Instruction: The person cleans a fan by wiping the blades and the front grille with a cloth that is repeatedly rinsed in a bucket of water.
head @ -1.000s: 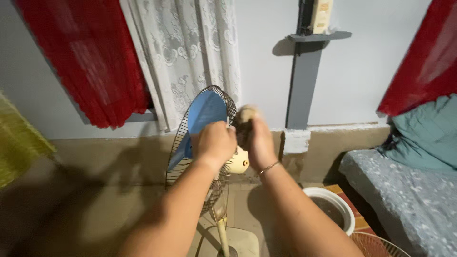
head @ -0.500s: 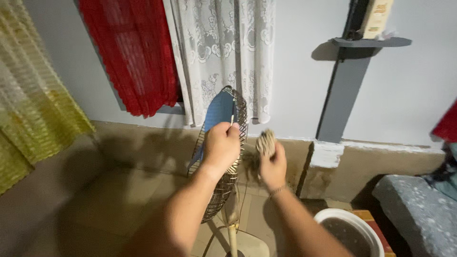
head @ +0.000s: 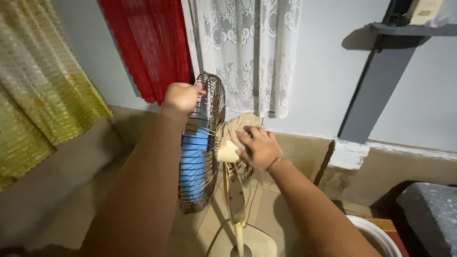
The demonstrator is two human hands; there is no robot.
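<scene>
1. Red, white lace and yellow-green curtains (head: 247, 52) hang along the grey wall behind us; a dark shelf (head: 409, 29) juts out at upper right, and the corner of a grey mattress (head: 428, 214) shows at lower right.
2. Standing on the tiled floor (head: 62, 190) between our arms is the pedestal fan (head: 233, 190), turned side-on so its cream stem and round base sit just below our wrists; a white bucket (head: 376, 235) stands near it on the right.
3. Our left hand (head: 181, 96) grips the top rim of the wire guard (head: 202, 143), fingers curled tight around the wires, apparently to keep the head from swinging; the blue blades (head: 193, 162) show through the cage.
4. Our right hand (head: 257, 147), a thin bracelet at the wrist, presses a beige cloth (head: 238, 126) over the motor housing behind the guard, fingers spread flat on the fabric, which suggests wiping while the other hand braces.
</scene>
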